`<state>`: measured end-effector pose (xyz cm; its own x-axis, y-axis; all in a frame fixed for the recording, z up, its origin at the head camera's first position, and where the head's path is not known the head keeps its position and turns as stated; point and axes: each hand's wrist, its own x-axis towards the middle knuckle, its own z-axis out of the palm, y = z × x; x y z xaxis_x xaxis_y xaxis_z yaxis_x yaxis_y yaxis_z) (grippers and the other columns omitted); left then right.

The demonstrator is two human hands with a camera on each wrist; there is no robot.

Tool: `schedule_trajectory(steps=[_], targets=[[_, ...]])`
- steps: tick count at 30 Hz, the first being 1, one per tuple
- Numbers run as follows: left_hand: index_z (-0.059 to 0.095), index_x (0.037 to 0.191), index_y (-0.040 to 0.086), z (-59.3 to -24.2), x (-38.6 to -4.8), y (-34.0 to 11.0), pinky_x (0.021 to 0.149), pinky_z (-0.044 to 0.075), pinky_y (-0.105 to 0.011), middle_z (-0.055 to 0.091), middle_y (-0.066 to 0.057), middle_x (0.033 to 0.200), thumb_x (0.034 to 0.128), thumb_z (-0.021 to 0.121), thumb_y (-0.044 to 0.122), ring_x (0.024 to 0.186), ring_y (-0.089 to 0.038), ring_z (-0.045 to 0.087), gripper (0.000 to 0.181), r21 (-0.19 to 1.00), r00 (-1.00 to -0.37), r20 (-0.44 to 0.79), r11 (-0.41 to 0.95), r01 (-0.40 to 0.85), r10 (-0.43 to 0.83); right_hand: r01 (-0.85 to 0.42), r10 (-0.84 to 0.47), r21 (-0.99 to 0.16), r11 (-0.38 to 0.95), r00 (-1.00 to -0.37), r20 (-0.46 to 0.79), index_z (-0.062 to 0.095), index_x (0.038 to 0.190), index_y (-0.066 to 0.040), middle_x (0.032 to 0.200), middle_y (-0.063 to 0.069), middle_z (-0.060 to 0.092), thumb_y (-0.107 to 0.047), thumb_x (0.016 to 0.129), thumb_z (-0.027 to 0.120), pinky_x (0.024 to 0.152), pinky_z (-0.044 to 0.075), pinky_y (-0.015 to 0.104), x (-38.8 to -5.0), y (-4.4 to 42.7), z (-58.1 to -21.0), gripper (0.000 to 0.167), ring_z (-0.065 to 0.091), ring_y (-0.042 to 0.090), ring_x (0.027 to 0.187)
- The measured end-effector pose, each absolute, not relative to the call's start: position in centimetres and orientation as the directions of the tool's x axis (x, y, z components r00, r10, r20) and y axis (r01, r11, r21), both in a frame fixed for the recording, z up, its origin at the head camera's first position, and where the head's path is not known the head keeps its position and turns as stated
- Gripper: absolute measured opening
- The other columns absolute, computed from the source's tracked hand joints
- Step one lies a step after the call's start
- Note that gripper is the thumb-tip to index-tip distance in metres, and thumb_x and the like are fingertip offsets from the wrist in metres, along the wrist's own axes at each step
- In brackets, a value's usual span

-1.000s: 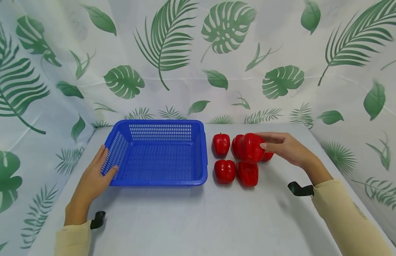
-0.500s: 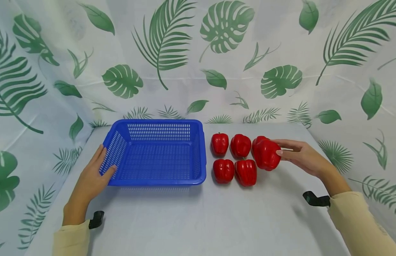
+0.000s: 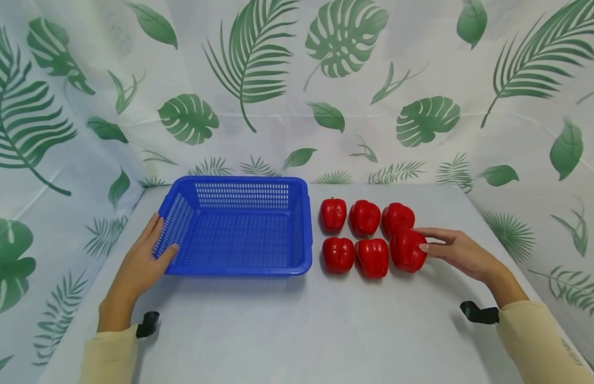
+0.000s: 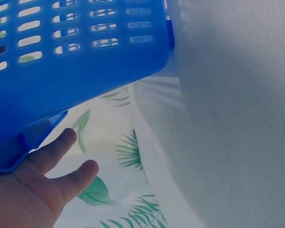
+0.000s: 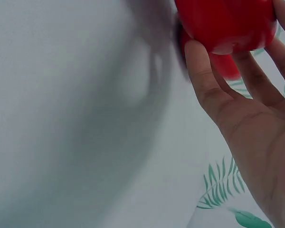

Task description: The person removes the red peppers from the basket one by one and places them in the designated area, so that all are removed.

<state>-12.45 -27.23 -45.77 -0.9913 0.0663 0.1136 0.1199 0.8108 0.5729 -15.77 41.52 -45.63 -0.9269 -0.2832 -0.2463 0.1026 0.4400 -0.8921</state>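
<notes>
In the head view my right hand (image 3: pixel 462 254) grips a red bell pepper (image 3: pixel 408 250) by its right side, thumb in front and fingers behind. The right wrist view shows the same bell pepper (image 5: pixel 228 23) between thumb and fingers. Whether it touches the table cannot be told. Several other red bell peppers stand beside it, among them a near one (image 3: pixel 372 258) and a far one (image 3: pixel 397 220). My left hand (image 3: pixel 142 264) rests against the left rim of a blue plastic basket (image 3: pixel 239 271), fingers extended. The left wrist view shows two spread digits under the basket (image 4: pixel 80 80).
A white table (image 3: pixel 297 325) carries the basket at left and the peppers at right, in two rows. Behind and at the sides hangs a white cloth (image 3: pixel 277 144) with green leaf prints. Black devices (image 3: pixel 479 313) are worn at both wrists.
My right hand has carried its bell pepper rightward and toward me, from above the others to the right end of the near row. The left hand has stayed at the basket.
</notes>
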Motion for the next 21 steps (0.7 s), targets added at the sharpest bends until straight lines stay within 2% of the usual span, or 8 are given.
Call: schedule_trajectory(steps=[5, 9, 14, 18, 21], targets=[[0.011, 0.168, -0.006, -45.6, -12.5, -27.3, 0.12, 0.018, -0.076, 0.003, -0.024, 0.177, 0.1099, 0.057, 0.032, 0.158, -0.056, 0.012, 0.083, 0.566, -0.993, 0.105, 0.818, 0.107, 0.057, 0.1, -0.303, -0.892, 0.44, -0.919, -0.253, 0.045, 0.158, 0.002, 0.156, 0.029, 0.046, -0.02, 0.102, 0.071, 0.096, 0.061, 0.044, -15.6, 41.2, -46.1, 0.066, 0.059, 0.014, 0.122], [0.012, 0.168, -0.006, -45.4, -12.3, -27.6, 0.119, 0.016, -0.079, 0.0, -0.025, 0.177, 0.1114, 0.053, 0.04, 0.158, -0.057, 0.008, 0.084, 0.546, -0.995, 0.066, 0.832, 0.096, 0.072, 0.102, -0.315, -0.893, 0.438, -0.913, -0.259, 0.047, 0.158, 0.002, 0.154, 0.03, 0.049, -0.021, 0.102, 0.072, 0.096, 0.061, 0.043, -15.4, 40.7, -46.5, 0.065, 0.061, 0.018, 0.121], [0.013, 0.169, -0.004, -44.5, -12.3, -27.9, 0.117, 0.014, -0.083, -0.003, -0.026, 0.177, 0.1097, 0.054, 0.05, 0.158, -0.057, 0.004, 0.09, 0.502, -0.995, 0.019, 0.86, 0.094, 0.097, 0.082, -0.316, -0.886, 0.455, -0.916, -0.247, 0.047, 0.158, 0.0, 0.155, 0.029, 0.049, -0.023, 0.101, 0.072, 0.096, 0.06, 0.043, -15.1, 40.3, -46.8, 0.066, 0.059, 0.032, 0.129], [0.013, 0.169, -0.002, -43.6, -12.4, -28.1, 0.115, 0.012, -0.085, -0.002, -0.029, 0.176, 0.1077, 0.054, 0.056, 0.157, -0.059, 0.002, 0.094, 0.469, -0.996, 0.003, 0.879, 0.083, 0.092, 0.037, -0.299, -0.857, 0.514, -0.929, -0.219, 0.047, 0.159, -0.002, 0.157, 0.03, 0.047, -0.025, 0.101, 0.072, 0.096, 0.06, 0.053, -15.0, 40.6, -46.4, 0.067, 0.05, 0.048, 0.137], [0.016, 0.168, -0.004, -42.3, -12.6, -28.0, 0.115, 0.013, -0.085, 0.004, -0.031, 0.174, 0.1081, 0.054, 0.055, 0.156, -0.06, 0.006, 0.092, 0.456, -0.995, 0.042, 0.884, 0.098, 0.089, 0.014, -0.26, -0.816, 0.578, -0.944, -0.201, 0.045, 0.161, -0.005, 0.156, 0.029, 0.049, -0.031, 0.104, 0.068, 0.101, 0.055, 0.065, -15.2, 40.8, -45.7, 0.067, 0.048, 0.05, 0.138]])
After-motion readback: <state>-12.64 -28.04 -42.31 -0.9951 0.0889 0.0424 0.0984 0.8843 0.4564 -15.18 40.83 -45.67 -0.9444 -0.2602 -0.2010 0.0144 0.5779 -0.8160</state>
